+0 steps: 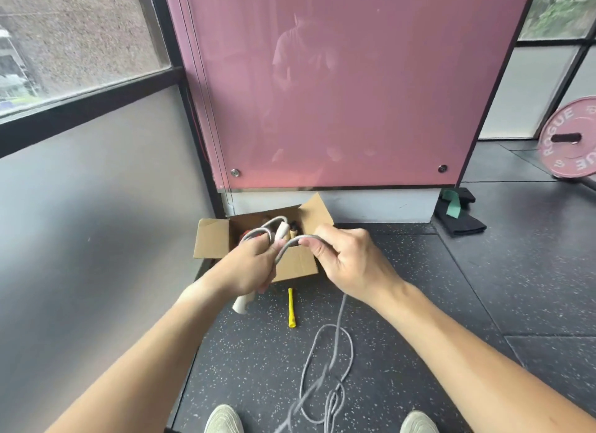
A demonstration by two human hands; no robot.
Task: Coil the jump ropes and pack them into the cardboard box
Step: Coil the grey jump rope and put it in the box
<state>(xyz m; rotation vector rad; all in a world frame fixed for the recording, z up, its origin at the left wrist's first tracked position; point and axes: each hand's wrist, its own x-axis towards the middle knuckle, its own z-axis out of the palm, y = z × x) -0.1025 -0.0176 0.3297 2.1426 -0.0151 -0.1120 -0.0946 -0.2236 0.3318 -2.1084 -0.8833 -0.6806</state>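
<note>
The left grip (251,265) clenched the grey jump rope's (300,238) gathered loops and white handle (241,305) above the open cardboard box (211,239). The right grip (351,265) pinched the next bend. The smooth, springy cord's tail lay tangled on the speckled floor. It could snag and spring the coil apart.

**Box mouth open on top, walled in behind and left**

Cardboard box (300,265) open on top, flaps splayed left and right, some contents already inside. Hemmed by pink panel (338,94) behind and grey wall (96,223) to left; reachable from above and front. On floor (419,287) before box: yellow handle (291,307) and loose loops of grey jump rope (336,342). Bare floor to right, as far as black pad (461,224) and weight plate (567,162).
</note>
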